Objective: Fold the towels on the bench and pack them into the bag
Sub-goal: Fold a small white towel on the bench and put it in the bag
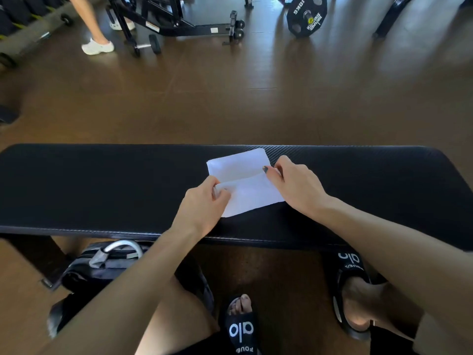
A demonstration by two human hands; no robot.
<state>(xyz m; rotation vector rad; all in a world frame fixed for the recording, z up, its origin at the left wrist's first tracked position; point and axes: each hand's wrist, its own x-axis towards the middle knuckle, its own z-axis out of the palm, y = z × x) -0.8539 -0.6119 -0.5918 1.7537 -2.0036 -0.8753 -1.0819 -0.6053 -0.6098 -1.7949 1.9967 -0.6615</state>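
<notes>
A small white towel [245, 180] lies on the black padded bench [102, 185], with its near half folded over the far half. My left hand [204, 206] pinches the left end of that folded flap. My right hand [294, 183] grips the flap's right end, thumb on top. A dark bag [107, 267] with a grey strap and a silver handle sits on the floor under the bench's near edge, to the left of my left forearm; the arm and the bench hide part of it.
My feet in black slides [242, 326] stand on the brown floor below the bench. Beyond the bench are a black equipment frame [179, 24], a 10 kg weight plate [307, 16], a dumbbell rack at far left and a person's legs [94, 34].
</notes>
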